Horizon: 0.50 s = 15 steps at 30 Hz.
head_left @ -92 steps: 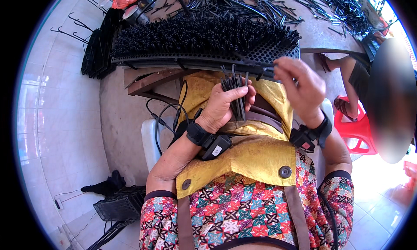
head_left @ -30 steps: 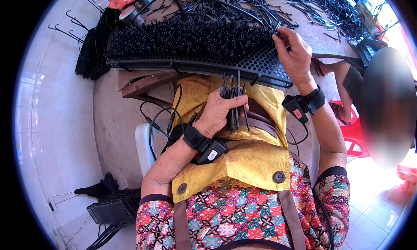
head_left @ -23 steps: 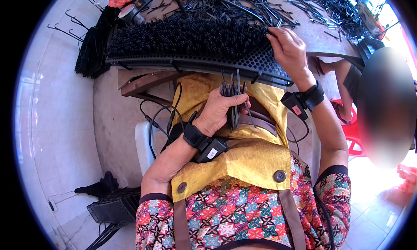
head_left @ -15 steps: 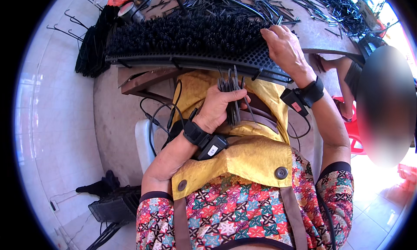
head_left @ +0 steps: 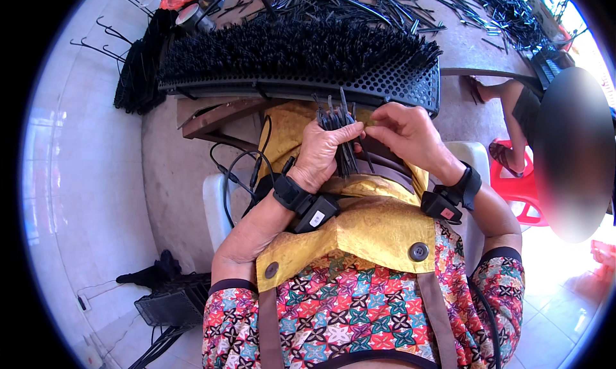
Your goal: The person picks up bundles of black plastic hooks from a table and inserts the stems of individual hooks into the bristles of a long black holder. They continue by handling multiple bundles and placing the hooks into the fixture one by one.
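Poking above and below left grip (head_left: 320, 149), dark strips (head_left: 333, 120), bunched

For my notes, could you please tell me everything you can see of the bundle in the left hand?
The bundle is many thin, dark, plastic-looking strips with uneven ends, several jutting further. The left hand clasps it around the middle, thumb across it, upper ends toward the perforated board. The right hand is close beside it; contact is unclear.
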Available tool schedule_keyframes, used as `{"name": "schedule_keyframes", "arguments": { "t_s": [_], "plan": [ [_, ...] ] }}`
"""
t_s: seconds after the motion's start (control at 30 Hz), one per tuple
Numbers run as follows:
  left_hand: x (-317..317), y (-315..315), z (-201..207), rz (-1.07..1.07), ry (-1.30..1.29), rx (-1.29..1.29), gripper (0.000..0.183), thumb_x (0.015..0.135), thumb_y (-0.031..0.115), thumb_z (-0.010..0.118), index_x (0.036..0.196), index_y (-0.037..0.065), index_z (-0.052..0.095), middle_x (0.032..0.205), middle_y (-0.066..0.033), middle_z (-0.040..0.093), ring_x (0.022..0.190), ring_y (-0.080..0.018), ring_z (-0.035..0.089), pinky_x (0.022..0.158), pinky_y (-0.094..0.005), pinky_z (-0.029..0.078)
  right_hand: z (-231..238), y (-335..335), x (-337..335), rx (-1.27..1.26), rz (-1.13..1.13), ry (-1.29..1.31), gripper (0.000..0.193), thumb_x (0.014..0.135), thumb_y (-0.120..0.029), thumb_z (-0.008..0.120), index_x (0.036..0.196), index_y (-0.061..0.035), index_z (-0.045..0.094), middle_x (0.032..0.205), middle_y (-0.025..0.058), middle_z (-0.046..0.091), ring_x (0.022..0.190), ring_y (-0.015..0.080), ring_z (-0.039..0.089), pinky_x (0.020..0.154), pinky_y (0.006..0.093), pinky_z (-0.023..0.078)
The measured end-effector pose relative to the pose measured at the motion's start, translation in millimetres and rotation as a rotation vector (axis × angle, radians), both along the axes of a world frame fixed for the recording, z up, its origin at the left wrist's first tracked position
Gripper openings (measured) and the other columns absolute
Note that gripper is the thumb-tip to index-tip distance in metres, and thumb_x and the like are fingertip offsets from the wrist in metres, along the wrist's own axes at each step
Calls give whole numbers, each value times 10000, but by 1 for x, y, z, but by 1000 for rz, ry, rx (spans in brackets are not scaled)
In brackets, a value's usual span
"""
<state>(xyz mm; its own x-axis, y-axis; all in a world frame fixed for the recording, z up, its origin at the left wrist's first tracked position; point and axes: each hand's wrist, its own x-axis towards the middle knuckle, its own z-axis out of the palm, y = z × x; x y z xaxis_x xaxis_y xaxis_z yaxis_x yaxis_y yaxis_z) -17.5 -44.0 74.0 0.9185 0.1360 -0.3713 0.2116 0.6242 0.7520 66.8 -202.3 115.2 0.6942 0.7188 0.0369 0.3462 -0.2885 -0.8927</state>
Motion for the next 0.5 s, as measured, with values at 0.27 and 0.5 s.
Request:
{"name": "schedule_keyframes", "arguments": {
  "t_s": [0.27,0.5],
  "plan": [
    [2,0,-14,58,3,-33,161,833,156,669,906,24,613,807,-69,636,741,-161,615,616,-272,521,-7,10,-4,-46,105,288,295,716,-15,664,980,62,557,627,73,606,563,94,553,508,272,435],
    [3,2,-12,70,-17,-189,199,865,189,628,966,24,579,840,-74,603,731,-188,616,595,-312,527,-5,-10,5,-255,270,142,376,693,52,581,1068,50,557,621,58,586,540,91,531,494,257,419]
  ]
}}
